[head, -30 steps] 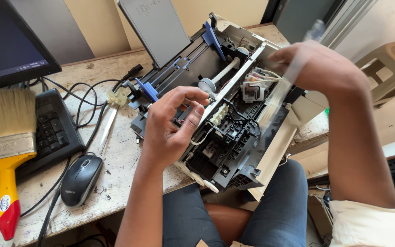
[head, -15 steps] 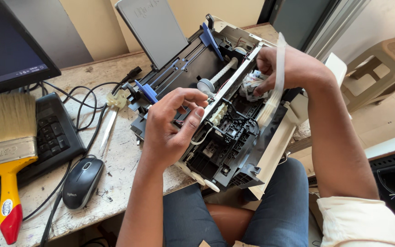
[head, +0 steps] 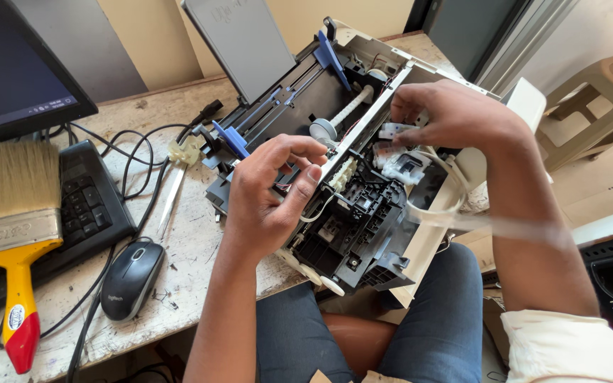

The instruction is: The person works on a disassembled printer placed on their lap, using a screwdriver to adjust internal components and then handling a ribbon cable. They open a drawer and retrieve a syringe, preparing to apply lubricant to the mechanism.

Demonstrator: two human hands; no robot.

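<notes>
Printer (head: 363, 234) opened, tilted on table (head: 193, 241) edge over lap. Left hand (head: 271, 191) curled against frame, steadying. Right hand (head: 455, 117) pinching small white part (head: 391, 131) — likely brittle plastic. Ribbon cable (head: 448, 213) thin, floppy — grip frame, not cable.

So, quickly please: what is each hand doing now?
Left hand: curled, gripping the opened printer.
Right hand: pinching a small white part.

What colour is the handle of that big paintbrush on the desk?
The paintbrush handle is yellow with a red tip, seen in the head view.
</notes>
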